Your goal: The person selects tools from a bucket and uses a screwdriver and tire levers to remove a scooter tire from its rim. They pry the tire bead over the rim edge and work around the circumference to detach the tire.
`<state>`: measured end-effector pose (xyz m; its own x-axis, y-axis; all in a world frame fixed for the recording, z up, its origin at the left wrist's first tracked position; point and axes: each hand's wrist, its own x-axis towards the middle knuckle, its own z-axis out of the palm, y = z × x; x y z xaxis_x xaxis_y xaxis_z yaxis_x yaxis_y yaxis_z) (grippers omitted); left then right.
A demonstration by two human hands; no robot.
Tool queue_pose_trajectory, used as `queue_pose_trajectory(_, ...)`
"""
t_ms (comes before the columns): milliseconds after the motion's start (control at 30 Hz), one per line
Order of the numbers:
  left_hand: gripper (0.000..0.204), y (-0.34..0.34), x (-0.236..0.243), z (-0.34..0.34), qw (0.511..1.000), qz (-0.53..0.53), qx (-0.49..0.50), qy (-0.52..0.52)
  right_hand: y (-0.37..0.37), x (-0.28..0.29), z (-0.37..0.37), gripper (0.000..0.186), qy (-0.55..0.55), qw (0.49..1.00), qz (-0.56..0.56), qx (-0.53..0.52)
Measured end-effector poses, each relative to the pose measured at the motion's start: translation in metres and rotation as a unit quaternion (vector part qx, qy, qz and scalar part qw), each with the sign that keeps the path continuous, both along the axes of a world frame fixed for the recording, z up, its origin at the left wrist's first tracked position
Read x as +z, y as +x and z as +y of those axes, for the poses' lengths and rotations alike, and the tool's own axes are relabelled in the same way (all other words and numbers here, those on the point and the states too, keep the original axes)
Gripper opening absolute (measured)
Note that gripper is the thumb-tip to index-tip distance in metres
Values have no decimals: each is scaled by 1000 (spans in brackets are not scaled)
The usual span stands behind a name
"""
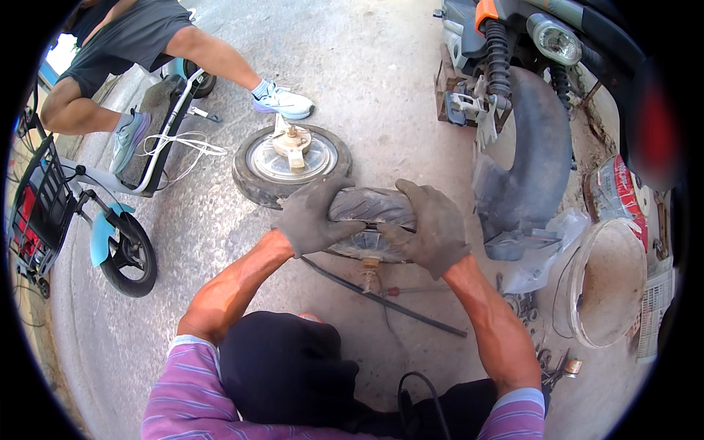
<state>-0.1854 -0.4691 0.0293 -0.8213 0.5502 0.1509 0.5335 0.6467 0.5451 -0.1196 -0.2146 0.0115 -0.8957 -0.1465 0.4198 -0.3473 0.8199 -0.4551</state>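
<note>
My left hand point(315, 220), in a grey glove, grips the left side of a worn black tyre point(372, 205) on a wheel with a metal hub point(367, 243). My right hand point(431, 227), also gloved, clasps the tyre's right side, thumb near the gap between tyre and rim. The wheel stands upright on the ground before me, with a brass-coloured axle fitting point(370, 264) low on it. Just beyond lies a second wheel point(257, 165) on its side. A black rubber strip point(396, 308) lies beside my wheel.
At upper left another person's leg point(213, 55) extends beside a light-blue scooter point(110, 240) and white cable point(191, 147). A scooter point(557, 40) with a large fender point(535, 161) is at upper right. A bucket point(607, 242), plastic bag point(550, 249) and tools point(557, 367) lie at right.
</note>
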Motion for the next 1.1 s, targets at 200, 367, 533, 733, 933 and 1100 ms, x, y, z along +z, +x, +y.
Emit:
queue_pose_trajectory(200, 71, -4, 4, 24, 999, -9, 28, -29, -7, -16, 13, 68, -11, 999, 15, -28)
queue_pose_trajectory(367, 78, -2, 10, 27, 1000, -12, 2, -26, -5, -6, 32, 69, -39, 999, 20, 23)
queue_pose_trajectory(533, 88, -13, -21, -6, 996, -6, -57, 63, -1, -12, 44, 71, -46, 998, 42, 32)
queue_pose_trajectory(733, 81, 1, -59, -41, 965, -193, 19, 178, 4, 7, 50, 76, 19, 999, 23, 32)
queue_pose_trajectory(933, 80, 4, -65, -21, 989, -83, -3, 125, -8, 38, 7, 78, 116, 992, -30, 42)
queue_pose_trajectory(1100, 74, 11, -55, -6, 996, -6, 32, 87, -11, 47, 0, 75, 140, 989, -48, 14)
